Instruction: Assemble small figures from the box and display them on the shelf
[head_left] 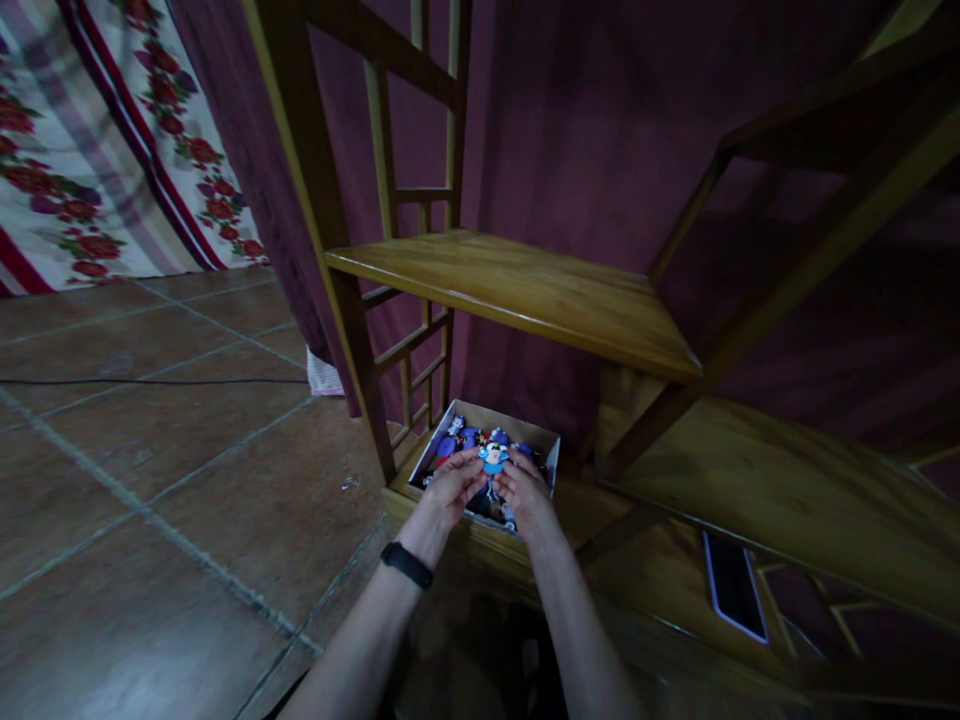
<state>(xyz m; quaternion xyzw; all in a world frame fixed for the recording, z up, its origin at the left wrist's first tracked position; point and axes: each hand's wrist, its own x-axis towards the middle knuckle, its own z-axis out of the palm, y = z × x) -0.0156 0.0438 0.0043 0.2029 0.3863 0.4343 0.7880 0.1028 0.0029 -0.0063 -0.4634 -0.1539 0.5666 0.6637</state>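
Between my two hands, over a cardboard box, is a small light-blue and white toy figure. My left hand, with a black band on its wrist, closes its fingertips on the figure's left side. From the other side my right hand pinches it too. The open box stands on the low wooden shelf and holds several small toy figures in blue, purple, red and white. My hands and the held figure hide part of its contents.
A wooden shelf board juts out above the box. Slatted wooden uprights rise on the left. A phone lies on the low ledge at right. A black cable crosses the tiled floor.
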